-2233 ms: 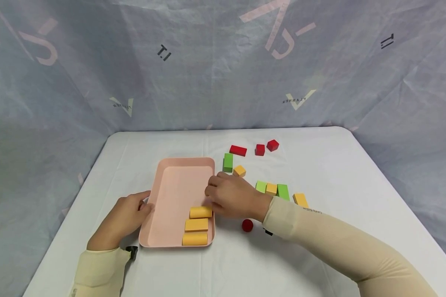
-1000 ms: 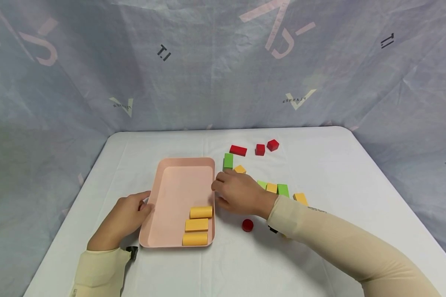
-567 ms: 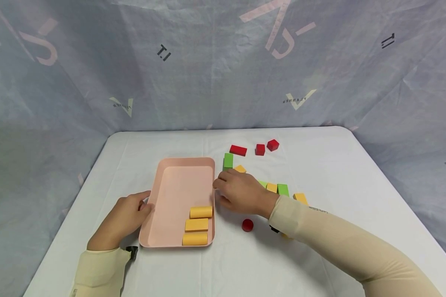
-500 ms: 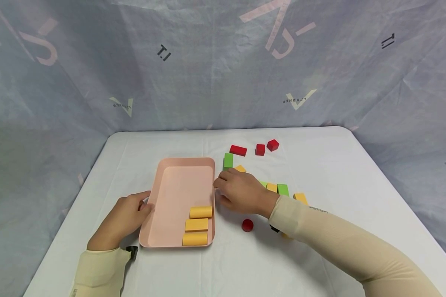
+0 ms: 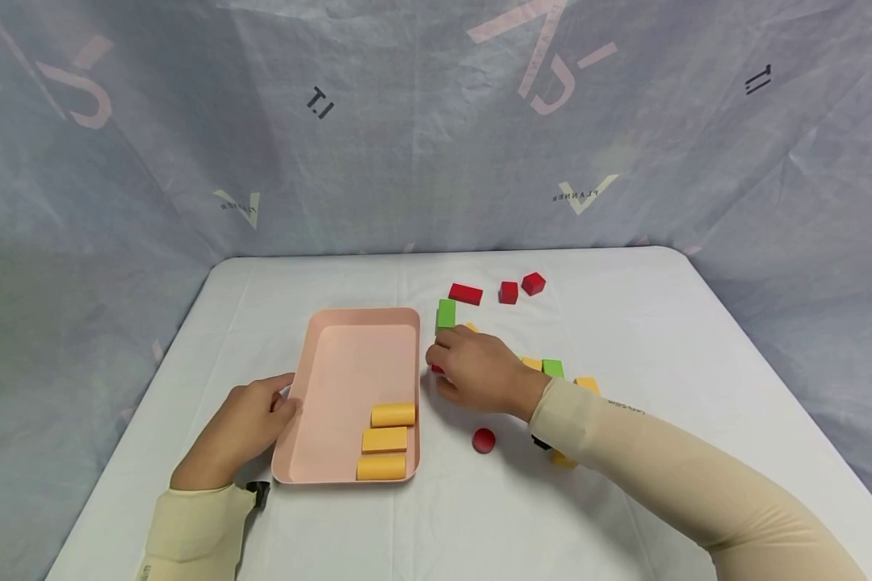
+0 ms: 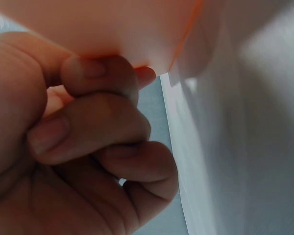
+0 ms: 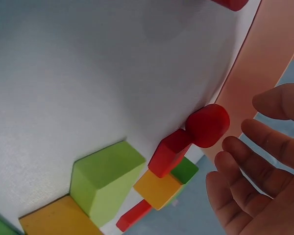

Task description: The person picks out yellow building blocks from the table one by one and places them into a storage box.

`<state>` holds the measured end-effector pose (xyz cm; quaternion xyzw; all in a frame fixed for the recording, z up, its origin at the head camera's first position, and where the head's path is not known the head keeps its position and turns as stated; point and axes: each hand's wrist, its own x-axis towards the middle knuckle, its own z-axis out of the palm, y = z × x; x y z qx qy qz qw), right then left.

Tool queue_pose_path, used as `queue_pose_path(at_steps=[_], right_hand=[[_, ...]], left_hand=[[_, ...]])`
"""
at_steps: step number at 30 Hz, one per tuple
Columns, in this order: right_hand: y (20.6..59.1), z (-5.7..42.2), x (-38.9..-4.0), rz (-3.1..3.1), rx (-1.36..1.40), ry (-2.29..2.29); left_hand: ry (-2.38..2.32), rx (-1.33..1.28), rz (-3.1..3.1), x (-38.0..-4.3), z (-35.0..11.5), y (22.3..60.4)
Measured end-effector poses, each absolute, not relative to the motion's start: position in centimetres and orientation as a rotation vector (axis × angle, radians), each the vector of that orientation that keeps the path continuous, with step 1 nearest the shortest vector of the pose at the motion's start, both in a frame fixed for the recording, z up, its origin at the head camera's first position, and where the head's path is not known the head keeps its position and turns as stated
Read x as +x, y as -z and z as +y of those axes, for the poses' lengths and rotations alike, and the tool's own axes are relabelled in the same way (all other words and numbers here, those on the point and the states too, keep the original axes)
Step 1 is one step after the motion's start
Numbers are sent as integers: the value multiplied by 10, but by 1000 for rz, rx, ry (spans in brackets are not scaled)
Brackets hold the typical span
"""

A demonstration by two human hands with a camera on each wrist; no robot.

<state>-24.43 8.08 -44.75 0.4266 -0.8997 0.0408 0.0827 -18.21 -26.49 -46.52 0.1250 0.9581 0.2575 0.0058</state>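
Note:
My left hand [image 5: 243,428] grips the left wall of a pink tray [image 5: 345,317], thumb over the rim; in the left wrist view its fingers [image 6: 90,127] are curled below the tray's edge. Inside the tray's near right corner lie a yellow block [image 5: 384,440] and two yellow cylinders, one behind [image 5: 392,415] and one in front. My right hand [image 5: 480,371] hovers just right of the tray. Its fingers are spread and loosely bent in the right wrist view, apart from a red cylinder [image 7: 208,126] and a red block [image 7: 171,152] near them.
Behind my right hand stand a green block [image 5: 446,315] and a partly hidden yellow cube. Further back lie a red block [image 5: 466,294] and two red cubes [image 5: 509,293]. A red cylinder [image 5: 484,440] stands nearer; yellow and green blocks [image 5: 553,369] lie beside my right forearm.
My right hand has drawn back from over the tray's right rim to the table beside it. A red piece now shows under its fingers. The left hand and tray have stayed put.

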Motion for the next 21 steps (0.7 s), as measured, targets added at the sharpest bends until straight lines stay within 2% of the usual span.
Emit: queue_pose_path(at_steps=[21], right_hand=[[451, 89, -250, -2811, 1207, -96]], left_hand=[[-817, 375, 2989, -182, -265, 466]])
